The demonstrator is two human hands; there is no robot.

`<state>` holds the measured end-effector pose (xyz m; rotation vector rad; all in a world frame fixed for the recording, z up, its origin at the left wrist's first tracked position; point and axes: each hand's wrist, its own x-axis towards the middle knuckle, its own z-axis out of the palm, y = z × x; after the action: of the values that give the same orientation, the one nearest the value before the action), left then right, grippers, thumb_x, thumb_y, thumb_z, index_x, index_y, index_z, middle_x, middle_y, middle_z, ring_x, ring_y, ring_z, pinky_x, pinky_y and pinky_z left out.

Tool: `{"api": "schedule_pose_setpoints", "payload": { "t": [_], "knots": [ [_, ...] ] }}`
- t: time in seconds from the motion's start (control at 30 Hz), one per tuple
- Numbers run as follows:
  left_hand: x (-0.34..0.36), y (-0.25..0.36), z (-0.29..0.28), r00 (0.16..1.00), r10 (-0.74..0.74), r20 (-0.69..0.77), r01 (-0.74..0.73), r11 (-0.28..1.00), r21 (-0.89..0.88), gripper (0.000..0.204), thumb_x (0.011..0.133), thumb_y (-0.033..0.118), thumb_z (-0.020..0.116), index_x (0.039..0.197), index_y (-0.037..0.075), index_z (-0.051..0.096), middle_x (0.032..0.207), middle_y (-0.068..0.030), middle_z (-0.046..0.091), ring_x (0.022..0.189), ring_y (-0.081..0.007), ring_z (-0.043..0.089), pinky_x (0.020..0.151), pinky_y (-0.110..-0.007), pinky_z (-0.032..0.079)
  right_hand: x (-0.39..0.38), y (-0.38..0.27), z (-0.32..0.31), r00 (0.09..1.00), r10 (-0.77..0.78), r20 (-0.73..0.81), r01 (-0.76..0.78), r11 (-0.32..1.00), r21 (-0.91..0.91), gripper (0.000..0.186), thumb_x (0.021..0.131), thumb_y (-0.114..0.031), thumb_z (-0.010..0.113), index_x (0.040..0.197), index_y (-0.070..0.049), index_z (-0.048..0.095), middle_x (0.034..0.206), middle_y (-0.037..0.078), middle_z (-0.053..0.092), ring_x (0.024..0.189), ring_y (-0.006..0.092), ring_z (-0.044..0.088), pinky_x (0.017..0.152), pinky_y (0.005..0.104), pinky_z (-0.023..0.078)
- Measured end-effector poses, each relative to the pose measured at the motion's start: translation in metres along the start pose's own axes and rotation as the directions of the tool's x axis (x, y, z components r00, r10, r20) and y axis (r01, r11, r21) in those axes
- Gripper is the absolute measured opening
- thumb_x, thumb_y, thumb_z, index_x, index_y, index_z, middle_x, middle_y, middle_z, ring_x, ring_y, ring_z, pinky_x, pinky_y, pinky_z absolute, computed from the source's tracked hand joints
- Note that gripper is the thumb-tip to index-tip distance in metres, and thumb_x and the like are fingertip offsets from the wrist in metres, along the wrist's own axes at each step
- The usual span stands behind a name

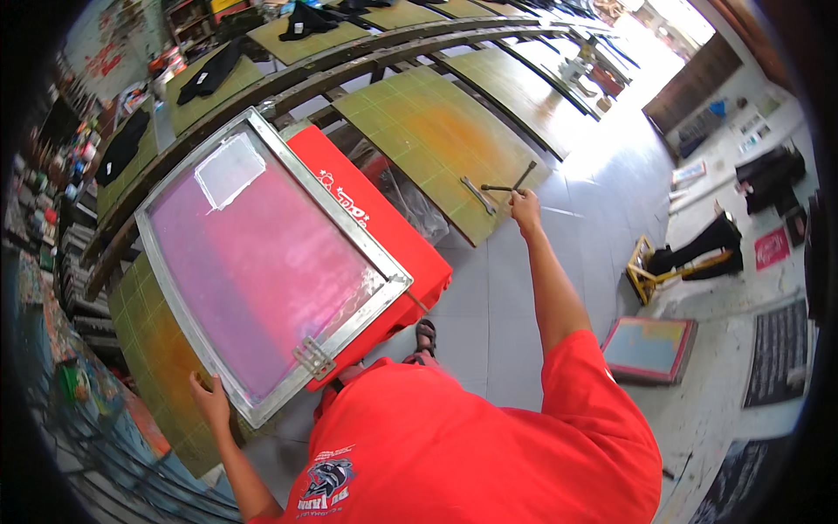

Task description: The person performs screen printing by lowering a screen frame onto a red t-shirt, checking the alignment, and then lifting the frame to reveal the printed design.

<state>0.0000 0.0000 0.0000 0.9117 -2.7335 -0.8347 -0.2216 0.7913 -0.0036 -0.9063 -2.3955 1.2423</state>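
A silk-screen frame (284, 201) with a metal rim and pinkish-purple mesh lies over a red T-shirt (410, 236) that has a white print. My left hand (209, 402) is beside the frame's near left edge, fingers apart and holding nothing; I cannot tell whether it touches the rim. Out to the right, my right hand (525, 212) is closed around one arm of a three-armed socket wrench (508, 188), above the corner of a green board. A flat spanner (477, 195) lies on that board beside it. A metal hinge clamp (312, 358) sits on the frame's near edge.
Green printing boards (384, 105) run away along metal rails (349, 65), some carrying black garments (209, 74). Shelves of jars (35, 210) line the left. Grey tiled floor (497, 306) lies to my right, with another screen (648, 349) leaning by the wall.
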Motion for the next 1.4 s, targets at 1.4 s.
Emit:
{"api": "schedule_pose_setpoints", "payload": {
  "t": [1.4],
  "knots": [
    [-0.025, 0.114, -0.489, 0.499, 0.517, -0.696, -0.085, 0.828, 0.555, 0.064, 0.088, 0.044, 0.057, 0.122, -0.009, 0.053, 0.119, -0.0255, 0.058, 0.099, -0.0319, 0.061, 0.087, -0.040, 0.048, -0.319, -0.348, -0.002, 0.114, -0.924, 0.364, 0.860, 0.275, 0.430, 0.073, 0.074, -0.027, 0.078, 0.135, -0.006, 0.045, 0.138, 0.016, 0.046, 0.127, 0.0345, 0.043, 0.106, 0.0409, 0.036]
  ]
}}
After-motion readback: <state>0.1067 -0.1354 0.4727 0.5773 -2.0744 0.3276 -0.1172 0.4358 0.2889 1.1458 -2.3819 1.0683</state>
